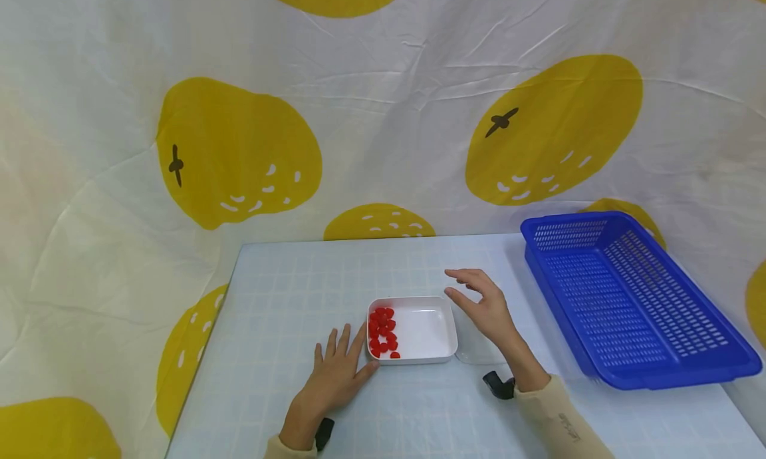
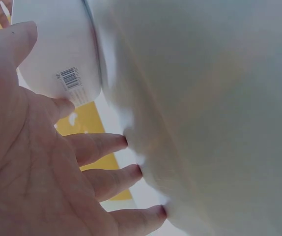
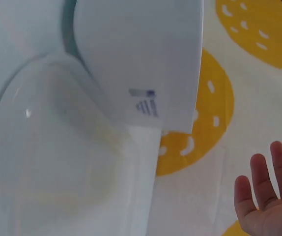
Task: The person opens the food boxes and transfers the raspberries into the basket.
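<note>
A white rectangular box [image 1: 426, 332] sits near the middle of the table, with several small red pieces [image 1: 382, 322] gathered along its left side. My left hand [image 1: 336, 372] lies at the box's left side, fingers spread, with thumb and index finger right at the wall. The left wrist view shows a barcode on the box's side [image 2: 57, 44], beside the thumb. Raised over the right end of the box, my right hand [image 1: 487, 309] holds nothing, its thumb and fingers apart. Below it a clear plastic lid [image 1: 475, 349] lies against the box, larger in the right wrist view.
A large blue plastic basket [image 1: 568, 329] with slotted walls stands at the right of the table. A light blue checked cloth covers the tabletop [image 1: 287, 286]. Behind it hangs a white curtain [image 1: 383, 126] with yellow fruit shapes.
</note>
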Demonstrator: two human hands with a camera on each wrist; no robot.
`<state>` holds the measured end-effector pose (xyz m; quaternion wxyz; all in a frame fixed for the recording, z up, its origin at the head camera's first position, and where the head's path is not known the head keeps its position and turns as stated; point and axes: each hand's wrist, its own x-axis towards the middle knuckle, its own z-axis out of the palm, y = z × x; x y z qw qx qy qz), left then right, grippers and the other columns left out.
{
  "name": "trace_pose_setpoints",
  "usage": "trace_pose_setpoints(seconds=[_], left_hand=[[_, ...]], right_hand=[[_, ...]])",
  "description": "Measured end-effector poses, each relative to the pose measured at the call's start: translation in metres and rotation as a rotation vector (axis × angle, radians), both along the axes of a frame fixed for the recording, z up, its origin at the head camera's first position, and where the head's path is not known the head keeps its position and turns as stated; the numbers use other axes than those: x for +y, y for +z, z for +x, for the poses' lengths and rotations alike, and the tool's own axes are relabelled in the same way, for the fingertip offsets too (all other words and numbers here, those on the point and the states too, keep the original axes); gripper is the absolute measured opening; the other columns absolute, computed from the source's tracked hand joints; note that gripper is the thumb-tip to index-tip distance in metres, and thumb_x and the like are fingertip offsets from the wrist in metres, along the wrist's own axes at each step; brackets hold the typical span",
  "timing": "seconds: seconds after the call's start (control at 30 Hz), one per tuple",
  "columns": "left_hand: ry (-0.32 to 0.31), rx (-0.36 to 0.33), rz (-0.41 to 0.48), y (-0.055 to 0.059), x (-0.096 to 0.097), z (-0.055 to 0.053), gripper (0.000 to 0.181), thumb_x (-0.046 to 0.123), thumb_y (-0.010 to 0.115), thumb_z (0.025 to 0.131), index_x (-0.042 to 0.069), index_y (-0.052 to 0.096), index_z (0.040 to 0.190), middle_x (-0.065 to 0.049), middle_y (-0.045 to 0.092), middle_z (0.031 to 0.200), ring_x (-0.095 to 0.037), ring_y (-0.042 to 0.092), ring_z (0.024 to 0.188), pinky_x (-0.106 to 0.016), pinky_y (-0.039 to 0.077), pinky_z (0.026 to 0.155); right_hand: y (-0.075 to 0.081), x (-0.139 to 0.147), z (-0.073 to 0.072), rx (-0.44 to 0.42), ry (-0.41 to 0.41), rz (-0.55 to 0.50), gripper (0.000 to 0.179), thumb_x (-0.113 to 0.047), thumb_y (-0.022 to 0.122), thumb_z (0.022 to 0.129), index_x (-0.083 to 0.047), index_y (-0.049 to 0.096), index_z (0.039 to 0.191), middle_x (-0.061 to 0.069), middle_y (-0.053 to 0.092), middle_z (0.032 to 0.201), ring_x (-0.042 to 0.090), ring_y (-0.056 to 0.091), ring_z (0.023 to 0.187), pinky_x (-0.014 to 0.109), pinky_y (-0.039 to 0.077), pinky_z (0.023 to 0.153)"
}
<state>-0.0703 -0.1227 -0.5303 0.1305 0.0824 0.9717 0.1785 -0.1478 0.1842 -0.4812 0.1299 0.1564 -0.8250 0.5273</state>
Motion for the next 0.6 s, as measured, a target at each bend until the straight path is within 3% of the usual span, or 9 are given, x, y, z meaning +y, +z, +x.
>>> trace_pose_setpoints(seconds=[0.13, 0.27, 0.6], left_hand=[[0.004, 0.0, 0.005, -0.001, 0.002, 0.0, 0.085, 0.059, 0.06, 0.092, 0.021, 0.024, 0.16, -0.02, 0.027, 0.16, -0.048, 0.015, 0.146, -0.075, 0.011, 0.109], [0.009, 0.001, 0.006, -0.002, 0.003, 0.0, 0.086, 0.062, 0.058, 0.092, 0.021, 0.025, 0.16, -0.02, 0.027, 0.16, -0.048, 0.015, 0.146, -0.075, 0.011, 0.108], [0.017, -0.004, 0.021, -0.002, 0.004, 0.002, 0.087, 0.064, 0.057, 0.091, 0.02, 0.026, 0.16, -0.02, 0.027, 0.16, -0.048, 0.015, 0.146, -0.075, 0.01, 0.108]], right_hand=[[-0.002, -0.012, 0.0, -0.064, 0.065, -0.093, 0.035, -0.013, 0.074, 0.092, -0.012, 0.07, 0.127, 0.007, 0.064, 0.121, 0.029, 0.058, 0.109, 0.058, 0.046, 0.094], [-0.005, -0.024, 0.002, -0.107, 0.111, -0.118, 0.034, -0.015, 0.074, 0.093, -0.013, 0.07, 0.127, 0.006, 0.064, 0.119, 0.034, 0.059, 0.108, 0.052, 0.049, 0.093], [-0.016, -0.05, 0.008, -0.201, 0.161, -0.116, 0.032, -0.017, 0.073, 0.094, -0.014, 0.07, 0.125, 0.003, 0.064, 0.119, 0.023, 0.059, 0.104, 0.046, 0.05, 0.091]])
